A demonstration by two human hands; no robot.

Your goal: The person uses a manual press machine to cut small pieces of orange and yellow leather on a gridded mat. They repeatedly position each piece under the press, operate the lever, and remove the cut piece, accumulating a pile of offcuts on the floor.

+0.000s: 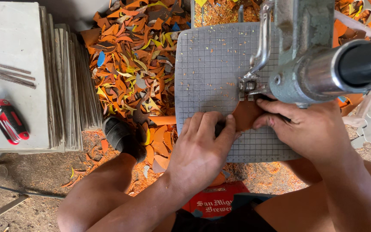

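Gridded saw table (pixel 207 60) bears an orange piece (pixel 246 115), pinched by left hand (pixel 202 146) and right hand (pixel 310 129).

Single head-worn view, looking steeply down from close above onto the gridded saw table (pixel 211 64). The floor scraps (pixel 129 60) fill the upper left. Machine arm (pixel 323 64) sits nearest, apparently blurred.

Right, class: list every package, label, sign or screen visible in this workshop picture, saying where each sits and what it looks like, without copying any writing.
Red crate: low centre, beneath the grey gridded saw table and between the person's knees; a red panel with pale lettering, partly hidden by the left hand and forearm.
No other packages, signs or screens show; the red folding hex-key set on the stacked grey sheets bears no readable label.
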